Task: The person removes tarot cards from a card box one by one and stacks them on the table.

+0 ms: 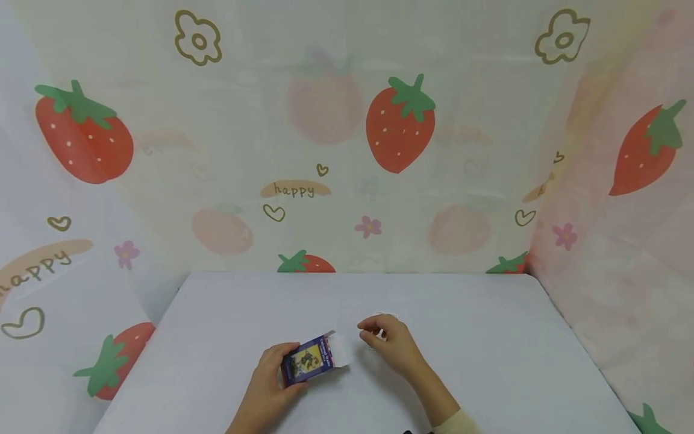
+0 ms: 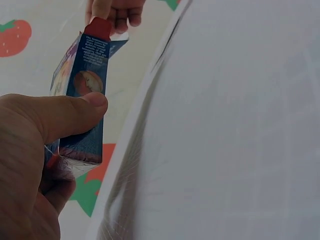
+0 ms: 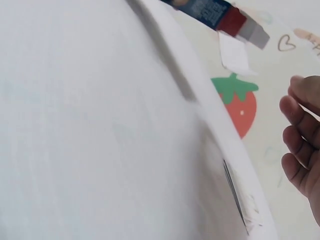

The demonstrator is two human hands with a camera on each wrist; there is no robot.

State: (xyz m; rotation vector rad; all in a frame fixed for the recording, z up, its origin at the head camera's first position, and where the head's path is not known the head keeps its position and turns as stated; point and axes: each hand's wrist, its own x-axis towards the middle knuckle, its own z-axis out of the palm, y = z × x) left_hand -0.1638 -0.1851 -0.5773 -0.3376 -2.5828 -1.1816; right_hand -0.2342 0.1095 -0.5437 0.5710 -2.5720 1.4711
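My left hand [image 1: 268, 374] grips a small dark blue card box [image 1: 309, 360], its thumb along the near edge and fingers on the far edge. A yellow picture fills the middle of the front. At the box's right end the flaps [image 1: 338, 349] stand open, white inside; a red tab [image 2: 99, 28] shows there in the left wrist view. To the right of the box my right hand [image 1: 394, 348] hovers over the table with loosely bent fingers, and nothing shows between them. Beyond it a pale, thin-edged thing [image 1: 386, 314] lies partly hidden by the hand.
A white-covered table [image 1: 228, 313] spreads under both hands. Behind it hangs a cloth [image 1: 347, 199] printed with strawberries and flowers, with similar cloth at both sides. The right wrist view has a thin dark edge [image 3: 235, 195] near crinkled clear film [image 3: 253, 212] on the table.
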